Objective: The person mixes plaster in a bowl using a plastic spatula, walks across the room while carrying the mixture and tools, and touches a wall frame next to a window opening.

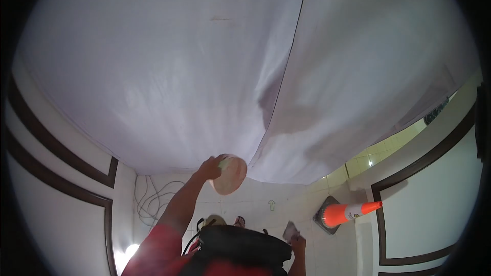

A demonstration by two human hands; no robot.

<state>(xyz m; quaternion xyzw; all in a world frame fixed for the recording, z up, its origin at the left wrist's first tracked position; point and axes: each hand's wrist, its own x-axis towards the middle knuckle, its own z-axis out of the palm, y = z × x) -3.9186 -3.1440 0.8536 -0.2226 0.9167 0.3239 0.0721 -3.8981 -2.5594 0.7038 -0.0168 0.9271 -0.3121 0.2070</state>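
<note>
My left hand (211, 167) grips the rim of a round, pale pinkish container (231, 176), held out at the lower edge of a large white sheet (179, 82). Low on the right, my right hand (297, 242) is closed on a small flat greyish piece (290, 231), whose exact kind I cannot make out. A black bag (243, 240) lies against my body between the two arms, above the tiled floor.
An orange traffic cone (348, 213) with a dark base lies to the right. Loose cable (151, 202) coils on the floor at the left. White walls with dark trim (110, 225) stand on both sides. A green arrow (271, 205) marks the floor.
</note>
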